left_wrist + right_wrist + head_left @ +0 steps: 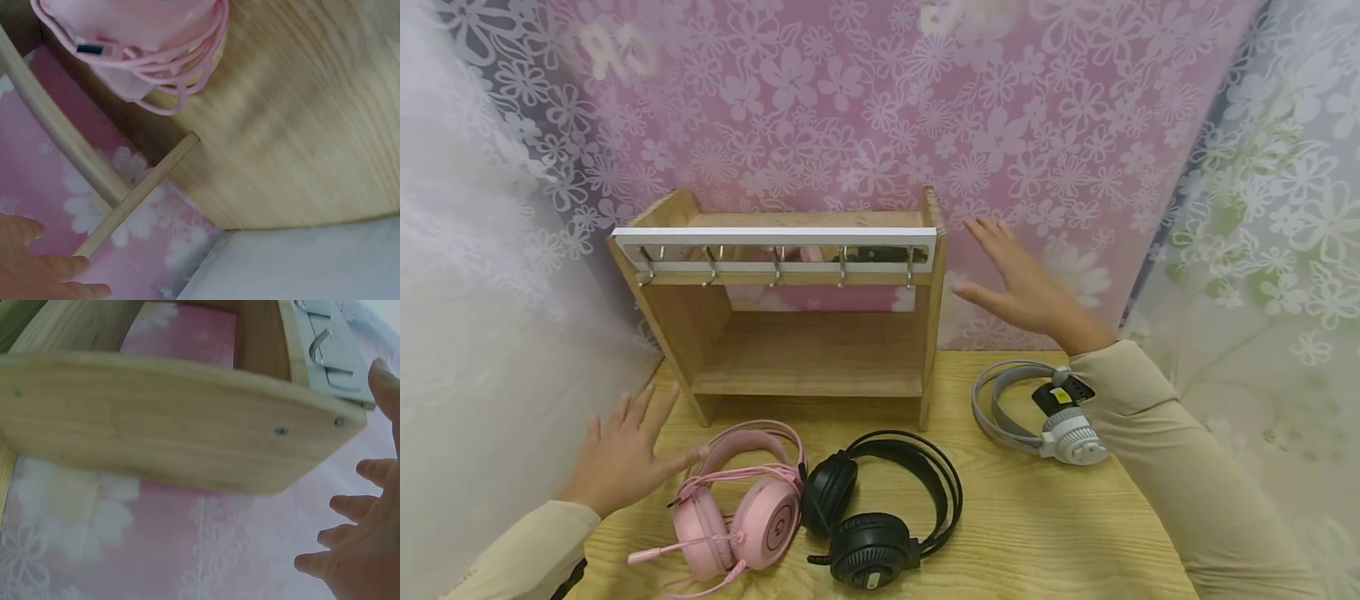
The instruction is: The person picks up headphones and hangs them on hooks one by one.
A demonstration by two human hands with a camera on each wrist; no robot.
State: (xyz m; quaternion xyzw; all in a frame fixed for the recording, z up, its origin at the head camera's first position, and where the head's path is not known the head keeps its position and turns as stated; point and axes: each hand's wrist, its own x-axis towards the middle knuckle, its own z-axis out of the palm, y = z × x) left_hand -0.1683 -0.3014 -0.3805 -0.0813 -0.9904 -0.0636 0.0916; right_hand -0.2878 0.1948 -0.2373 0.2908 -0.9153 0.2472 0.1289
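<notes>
My right hand (pixel 1018 287) is raised beside the right side of a wooden shelf (pixel 805 354), fingers straight and holding nothing. In the right wrist view its spread fingers stand near the shelf's upper front corner. My left hand (pixel 625 458) spreads its fingers at the left, with the thumb overlapping the edge of a pink headset (pixel 767 521) in the head view. That headset has a microphone arm and a coiled cable. Touching it on the right lies a black headset (pixel 872 546). A grey-white headset (pixel 1071 435) lies beneath my right forearm, partly covered by the sleeve.
A white rail (pixel 775 233) with several metal hooks runs across the shelf's upper front. Everything stands on a wood-grain table (pixel 1015 517). Behind is a pink flowered wall covering (pixel 865 108), with pale curtains (pixel 1262 292) at the sides.
</notes>
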